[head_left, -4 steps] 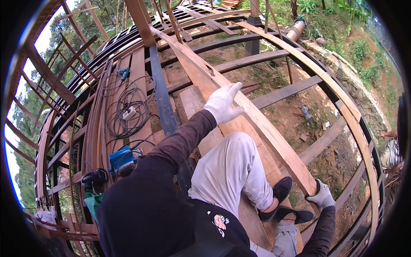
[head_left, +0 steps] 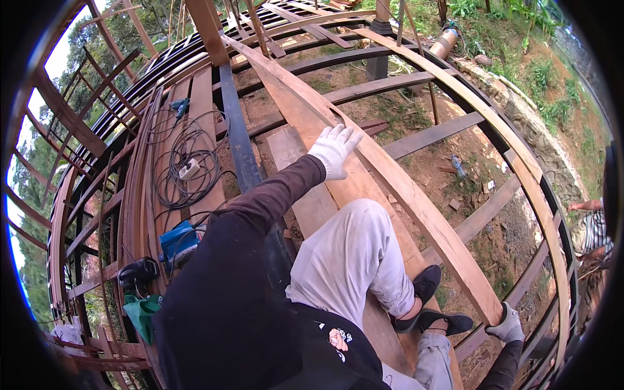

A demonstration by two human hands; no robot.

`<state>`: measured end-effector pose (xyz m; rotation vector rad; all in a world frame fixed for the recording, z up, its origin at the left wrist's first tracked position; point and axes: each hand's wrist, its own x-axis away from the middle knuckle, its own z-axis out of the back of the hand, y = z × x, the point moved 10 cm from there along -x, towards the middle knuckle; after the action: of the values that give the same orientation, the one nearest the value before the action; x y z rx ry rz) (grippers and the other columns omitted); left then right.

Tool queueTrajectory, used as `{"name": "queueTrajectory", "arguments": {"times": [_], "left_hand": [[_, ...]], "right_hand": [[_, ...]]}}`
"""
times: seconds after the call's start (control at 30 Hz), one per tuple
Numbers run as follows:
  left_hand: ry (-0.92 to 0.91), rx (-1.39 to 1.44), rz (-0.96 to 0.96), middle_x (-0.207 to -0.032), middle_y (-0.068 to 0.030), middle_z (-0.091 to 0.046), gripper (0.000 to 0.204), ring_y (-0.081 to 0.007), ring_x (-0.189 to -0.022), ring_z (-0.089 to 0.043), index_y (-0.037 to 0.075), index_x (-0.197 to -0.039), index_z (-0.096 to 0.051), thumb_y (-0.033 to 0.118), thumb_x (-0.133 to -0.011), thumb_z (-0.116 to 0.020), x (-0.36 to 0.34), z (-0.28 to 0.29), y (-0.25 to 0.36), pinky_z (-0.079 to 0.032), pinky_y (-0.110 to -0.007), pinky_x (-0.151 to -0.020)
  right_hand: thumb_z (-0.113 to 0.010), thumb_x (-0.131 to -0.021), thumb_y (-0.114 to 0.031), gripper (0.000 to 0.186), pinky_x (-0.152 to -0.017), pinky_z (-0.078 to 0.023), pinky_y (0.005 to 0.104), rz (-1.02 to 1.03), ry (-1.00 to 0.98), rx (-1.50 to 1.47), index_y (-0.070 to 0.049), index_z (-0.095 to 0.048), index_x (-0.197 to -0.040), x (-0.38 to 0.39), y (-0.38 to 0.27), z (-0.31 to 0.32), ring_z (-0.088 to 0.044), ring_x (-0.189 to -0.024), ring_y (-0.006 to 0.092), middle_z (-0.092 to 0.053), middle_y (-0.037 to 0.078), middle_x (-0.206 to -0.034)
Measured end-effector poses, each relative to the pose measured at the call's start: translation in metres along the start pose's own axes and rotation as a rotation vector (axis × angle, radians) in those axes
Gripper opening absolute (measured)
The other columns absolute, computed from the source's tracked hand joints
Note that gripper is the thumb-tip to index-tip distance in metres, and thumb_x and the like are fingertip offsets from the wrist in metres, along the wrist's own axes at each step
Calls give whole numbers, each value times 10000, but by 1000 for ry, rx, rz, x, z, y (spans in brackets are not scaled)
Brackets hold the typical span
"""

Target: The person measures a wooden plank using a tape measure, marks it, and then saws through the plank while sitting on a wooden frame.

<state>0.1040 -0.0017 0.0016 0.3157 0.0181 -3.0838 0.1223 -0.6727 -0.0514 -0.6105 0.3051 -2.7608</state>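
Note:
A long wooden plank (head_left: 429, 218) slants across the beams from the far upper left to the near right. Gripping its near end is my right hand (head_left: 507, 325), in a white work glove with dark fingertips. My left hand (head_left: 335, 153), gloved in white too, is open with its fingers spread, beside the left edge of the plank; whether the fingertips touch it I cannot tell. Beneath my bent leg lies a wide board (head_left: 351, 185), running alongside the plank.
Dark beams (head_left: 434, 136) cross above bare soil, with gaps between them. A curved pale strip (head_left: 484, 97) rims the right side. On the left boards lie a coiled cable (head_left: 185, 185), a blue drill (head_left: 179, 107) and a blue power tool (head_left: 181, 242). Another person (head_left: 595, 227) is at the far right.
My right hand has moved right and toward me, and the plank's near end has shifted with it. The left hand has drawn slightly left, its fingers turned more forward.

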Motion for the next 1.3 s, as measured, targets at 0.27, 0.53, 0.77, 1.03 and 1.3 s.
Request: {"name": "queueTrajectory", "arguments": {"times": [0.27,0.53,0.77,1.03,1.3], "left_hand": [[-268,-51,-576,-1112,-127,-674,650,-323,-1097,-640,118,-1213,-615,302,-630,-837,-71,-55,128,-488,-440,-964],[-508,-127,-634,-1102,-200,-675,687,-351,-1073,-658,23,-1159,-611,367,-616,-855,-59,-103,266,-532,-451,-938],[-536,-68,-775,-1106,-210,-689,704,-372,-1029,-688,15,-1182,-591,440,-676,-835,-41,-144,453,-557,-460,-902],[-625,5,-816,-1162,-227,-675,689,-372,-1079,-677,7,-1181,-567,427,-705,-836,-13,-219,626,-559,-444,-916],[-609,199,-790,-1134,-245,-680,700,-392,-1051,-676,-7,-1237,-573,378,-715,-837,-19,-289,641,-535,-463,-920]], "right_hand": [[-834,-473,-206,804,-1068,-428,426,-409,141,153,-61,-583,-1223,126,179,-26,-544,-1234,378,-632,166,-1226],[-747,-812,-377,834,-1155,-349,476,-851,519,68,-97,-391,-1511,218,203,-73,-392,-1421,360,-443,209,-1503],[-746,-828,-295,611,-1098,-430,428,-1015,546,-480,-73,-554,-1364,278,134,-275,-557,-1242,351,-601,178,-1317],[-687,-862,-370,628,-1105,-409,469,-1137,289,-639,-111,-531,-1413,306,19,-405,-485,-1337,359,-523,159,-1442],[-675,-876,-377,611,-1111,-386,489,-1073,730,-364,-105,-538,-1405,331,-69,-357,-479,-1324,362,-528,153,-1423]]}}
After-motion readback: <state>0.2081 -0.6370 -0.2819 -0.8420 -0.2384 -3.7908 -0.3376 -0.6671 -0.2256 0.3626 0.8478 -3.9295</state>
